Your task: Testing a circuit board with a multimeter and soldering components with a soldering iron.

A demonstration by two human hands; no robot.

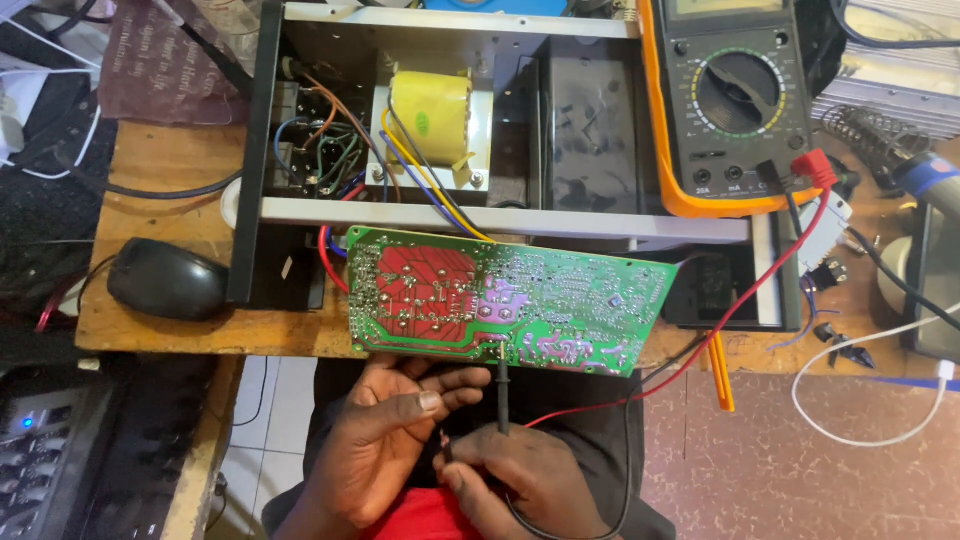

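Observation:
A green circuit board (560,300) with a red patch lies solder side up across the front of an open metal chassis (500,215). My left hand (385,430) is below the board's lower edge, thumb and fingers touching it. My right hand (520,480) grips a black probe (501,395) upright, its tip on the board's lower edge. A second probe seems to sit in the same hand, but I cannot tell. Red and black leads (740,300) run from the hand to an orange multimeter (735,100) at the upper right.
Inside the chassis sit a yellow-taped transformer (430,120) and coloured wires. A black mouse (165,280) lies on the wooden bench at left. A white cable (870,420), a soldering tool (920,170) and small parts are at right. A dark device with a blue light (40,450) is lower left.

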